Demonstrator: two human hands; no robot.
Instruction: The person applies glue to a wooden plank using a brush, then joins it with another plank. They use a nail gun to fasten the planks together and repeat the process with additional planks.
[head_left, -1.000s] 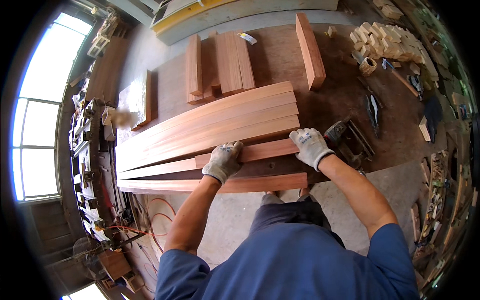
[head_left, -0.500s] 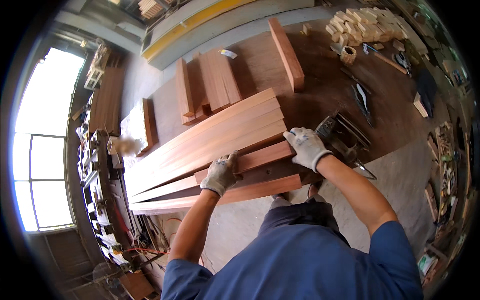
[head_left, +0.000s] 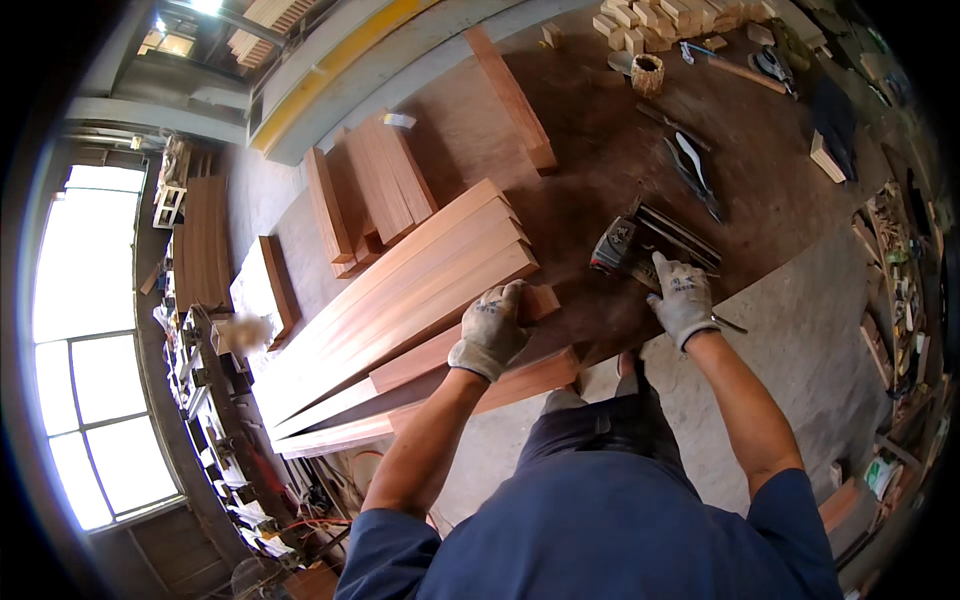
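Observation:
My left hand (head_left: 490,330), in a pale work glove, grips a reddish wooden board (head_left: 415,362) from above, near its right end. That board lies at an angle beside several long planks (head_left: 440,262) placed edge to edge. Another plank (head_left: 530,380) runs along the side nearest my body. To the right, my gloved right hand (head_left: 685,297) is closed over the handle of a nail gun (head_left: 640,245), which lies on the brown worktop. The glove hides most of the handle; a thin metal end sticks out beyond it.
Pliers (head_left: 692,165), a hammer (head_left: 745,72) and a small round container (head_left: 647,75) lie farther back on the worktop (head_left: 590,200). Pale wood blocks (head_left: 660,22) are piled at the far edge. Shorter boards (head_left: 385,175) and a single beam (head_left: 510,100) stand beyond the planks.
My right hand has left the board's right end and moved right onto the nail gun. My left hand has shifted right along the board. The whole view has turned slightly.

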